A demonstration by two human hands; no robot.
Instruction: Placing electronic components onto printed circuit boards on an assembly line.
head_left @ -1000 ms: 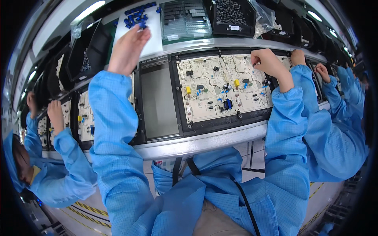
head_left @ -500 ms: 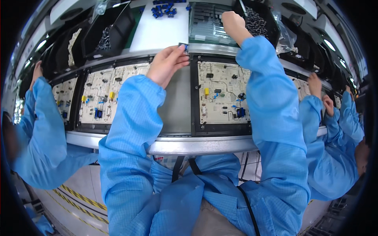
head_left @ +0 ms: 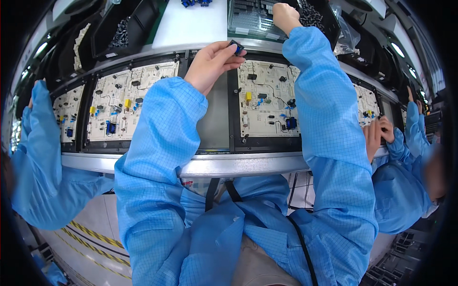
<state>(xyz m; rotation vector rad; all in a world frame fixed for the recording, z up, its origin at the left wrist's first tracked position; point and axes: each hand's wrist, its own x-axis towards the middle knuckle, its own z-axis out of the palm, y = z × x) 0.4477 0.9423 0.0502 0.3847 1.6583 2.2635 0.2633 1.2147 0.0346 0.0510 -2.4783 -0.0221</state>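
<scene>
Pinched blue-black component in left hand, near far rail; reached curled right hand to far tray, could not tell if grasping anything; showed grey gap between circuit boards, down to near edge

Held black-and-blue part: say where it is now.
Head view, upper middle: the part is in the fingers of the left hand, just below the clear tray.
</scene>
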